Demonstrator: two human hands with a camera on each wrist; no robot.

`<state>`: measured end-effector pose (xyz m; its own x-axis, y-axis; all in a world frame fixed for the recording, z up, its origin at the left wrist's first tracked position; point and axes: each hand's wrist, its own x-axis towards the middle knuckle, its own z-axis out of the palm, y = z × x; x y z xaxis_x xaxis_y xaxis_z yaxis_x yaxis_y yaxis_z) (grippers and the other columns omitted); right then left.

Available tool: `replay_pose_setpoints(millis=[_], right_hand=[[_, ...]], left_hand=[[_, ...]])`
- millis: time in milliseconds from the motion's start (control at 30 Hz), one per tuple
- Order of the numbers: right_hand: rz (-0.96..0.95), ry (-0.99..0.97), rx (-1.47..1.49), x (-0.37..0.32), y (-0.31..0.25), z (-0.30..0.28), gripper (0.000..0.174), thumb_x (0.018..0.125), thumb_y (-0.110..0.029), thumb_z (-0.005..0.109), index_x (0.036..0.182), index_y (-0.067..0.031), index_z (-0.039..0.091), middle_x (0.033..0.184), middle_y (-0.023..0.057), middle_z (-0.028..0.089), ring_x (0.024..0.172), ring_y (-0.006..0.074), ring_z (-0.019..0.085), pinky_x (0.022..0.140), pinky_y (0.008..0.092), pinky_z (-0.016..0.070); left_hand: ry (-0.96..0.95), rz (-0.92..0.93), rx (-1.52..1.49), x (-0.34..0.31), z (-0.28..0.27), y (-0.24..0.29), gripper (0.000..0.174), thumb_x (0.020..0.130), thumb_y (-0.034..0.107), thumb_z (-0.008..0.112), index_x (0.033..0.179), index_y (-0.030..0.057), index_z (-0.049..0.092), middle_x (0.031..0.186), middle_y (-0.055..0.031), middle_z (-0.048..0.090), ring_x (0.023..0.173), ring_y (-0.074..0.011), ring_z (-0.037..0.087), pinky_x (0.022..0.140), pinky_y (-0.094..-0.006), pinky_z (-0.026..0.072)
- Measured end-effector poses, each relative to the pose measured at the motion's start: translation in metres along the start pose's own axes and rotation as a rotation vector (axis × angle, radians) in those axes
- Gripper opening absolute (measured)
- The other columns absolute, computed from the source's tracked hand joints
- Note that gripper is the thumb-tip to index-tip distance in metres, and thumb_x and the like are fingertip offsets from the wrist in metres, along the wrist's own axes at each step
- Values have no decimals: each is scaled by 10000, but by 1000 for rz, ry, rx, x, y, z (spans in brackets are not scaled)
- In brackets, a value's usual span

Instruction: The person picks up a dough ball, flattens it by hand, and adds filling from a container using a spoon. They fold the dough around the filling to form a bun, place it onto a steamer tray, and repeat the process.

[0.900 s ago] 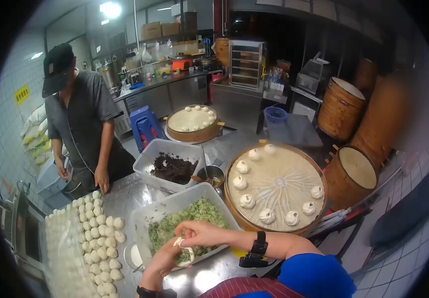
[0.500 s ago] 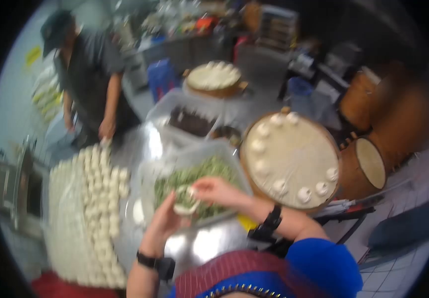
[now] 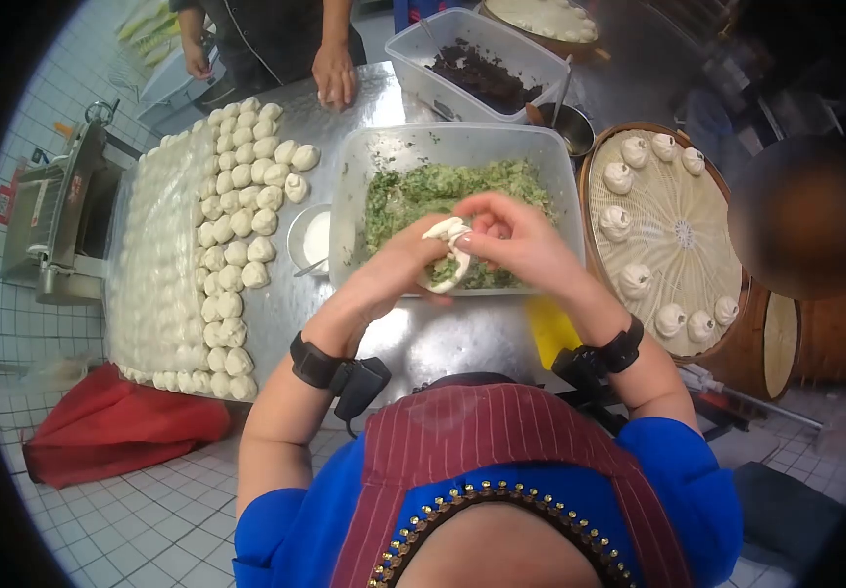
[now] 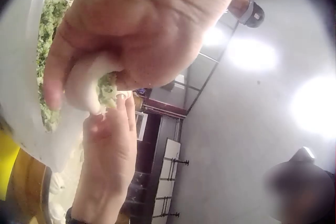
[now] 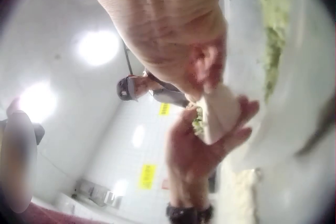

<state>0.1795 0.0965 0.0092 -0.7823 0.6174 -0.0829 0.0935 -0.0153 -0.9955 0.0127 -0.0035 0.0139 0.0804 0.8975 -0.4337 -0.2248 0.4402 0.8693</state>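
Note:
A dough wrapper (image 3: 459, 267) with green chopped filling (image 4: 106, 90) inside is cupped in my left hand (image 3: 391, 267), fingers curved round its outside. With thumb and fingertips, my right hand (image 3: 521, 242) pinches the wrapper's gathered edge, pleated at the top while the filling still shows through the opening. Both hands are over the near side of a clear plastic tub (image 3: 345, 186) of green chopped filling (image 3: 482, 186). In the left wrist view, the wrapper (image 4: 85, 85) bulges between thumb and fingers. The right wrist view shows the wrapper (image 5: 220, 112) between both hands.
Rows of dough balls (image 3: 237, 199), partly under plastic film (image 3: 163, 265), lie left. A small bowl (image 3: 317, 238) stands beside the tub. Right is a round steamer (image 3: 683, 279) with several pleated buns. Behind are a tub of dark filling (image 3: 487, 76) and another person's hand (image 3: 335, 73).
The head view has tilted down and swung, so the table fills more of it. My hands stay together at the wrapper over the tub, the right fingers still working its edge.

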Motion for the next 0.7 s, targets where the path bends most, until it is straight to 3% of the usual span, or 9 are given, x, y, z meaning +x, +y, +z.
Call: replay_pose_setpoints(millis=[67, 133, 300, 367, 433, 567, 633, 700], right_hand=[[-25, -18, -93, 0, 0, 2, 208, 828, -129, 690, 995, -24, 623, 764, -34, 555, 605, 16, 470, 544, 162, 385], [-58, 17, -84, 4, 1, -1, 207, 827, -126, 689, 993, -23, 623, 769, -32, 556, 612, 16, 468, 547, 164, 386], [-43, 118, -108, 5, -1, -1, 217, 818, -110, 692, 1003, -19, 624, 791, -22, 572, 648, 18, 481, 559, 165, 394], [-201, 50, -214, 9, 1, -1, 227, 810, -101, 699, 1006, -15, 625, 804, -16, 580, 676, 22, 492, 574, 160, 399], [-164, 46, -176, 10, -2, 0, 219, 802, -122, 701, 980, -12, 635, 787, -16, 585, 675, 28, 512, 582, 169, 419], [-12, 19, -78, 10, 6, 1, 203, 795, -148, 707, 929, -6, 652, 768, -9, 596, 664, 37, 540, 586, 189, 450], [-55, 39, -63, 10, 5, 4, 203, 809, -119, 697, 963, -1, 637, 782, -9, 586, 648, 37, 535, 568, 180, 446], [-96, 58, -46, 9, 1, 5, 209, 822, -90, 686, 997, 5, 621, 795, -8, 576, 632, 37, 530, 549, 172, 441]], left_hand=[[32, 8, -18, -2, -1, 0, 469, 894, 188, 464, 1338, 57, 389, 1097, -103, 567, 885, -186, 629, 647, -311, 567], [71, 109, -293, -7, -1, 6, 499, 896, 219, 484, 1355, 52, 382, 1143, -100, 551, 939, -175, 611, 753, -343, 557], [123, 197, -128, -6, 1, -3, 437, 931, 265, 489, 1313, 64, 418, 1118, -27, 560, 902, -104, 581, 648, -232, 477], [143, 177, -14, -5, 4, -4, 412, 932, 255, 486, 1294, 67, 428, 1099, -22, 560, 912, -98, 575, 650, -230, 473], [121, 152, 126, -9, 6, -2, 371, 930, 233, 477, 1262, 70, 444, 1056, -21, 552, 928, -96, 567, 698, -248, 475], [84, 179, 70, 0, -4, -10, 411, 917, 220, 483, 1292, 60, 429, 1103, -40, 558, 966, -120, 576, 766, -286, 492], [85, 127, -210, -2, -6, -5, 463, 908, 227, 501, 1328, 56, 409, 1166, -54, 555, 1018, -143, 577, 827, -313, 494], [102, 193, -268, -6, -1, -3, 474, 903, 217, 496, 1330, 37, 396, 1167, -62, 549, 1020, -145, 574, 786, -296, 491]])
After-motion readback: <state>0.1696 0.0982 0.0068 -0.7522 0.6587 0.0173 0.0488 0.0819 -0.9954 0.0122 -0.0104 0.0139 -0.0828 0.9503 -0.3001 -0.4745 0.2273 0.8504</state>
